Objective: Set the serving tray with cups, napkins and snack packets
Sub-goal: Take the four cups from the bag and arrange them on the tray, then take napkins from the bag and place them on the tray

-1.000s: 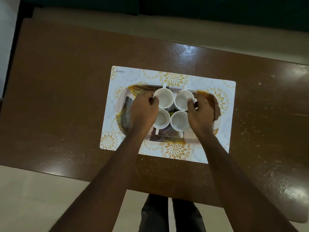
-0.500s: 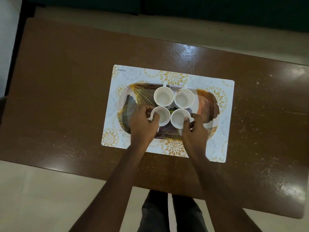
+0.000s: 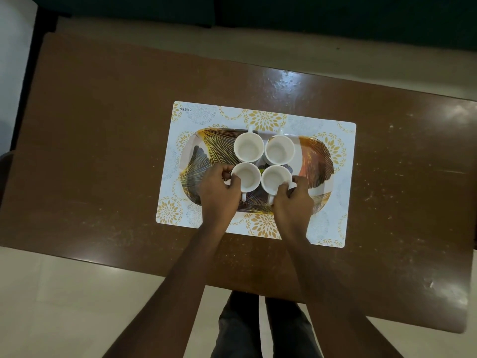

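Observation:
An oval serving tray (image 3: 316, 161) with a gold leaf pattern lies on a white placemat (image 3: 343, 192). Several white cups stand on it in a tight square, all empty. The two far cups (image 3: 249, 147) (image 3: 279, 150) have their handles pointing away from me. My left hand (image 3: 216, 192) grips the near left cup (image 3: 245, 177) by its side. My right hand (image 3: 293, 202) grips the near right cup (image 3: 275, 178). Both near cups have handles pointing toward me. No napkins or snack packets are in view.
The placemat sits in the middle of a glossy brown table (image 3: 103, 151). The table's near edge runs just above my legs (image 3: 260, 329), over a pale tiled floor. A dark piece of furniture (image 3: 258, 11) stands beyond the far edge.
Both hands have come back from the two far cups to the two near cups and now grip them. The far cups stand uncovered.

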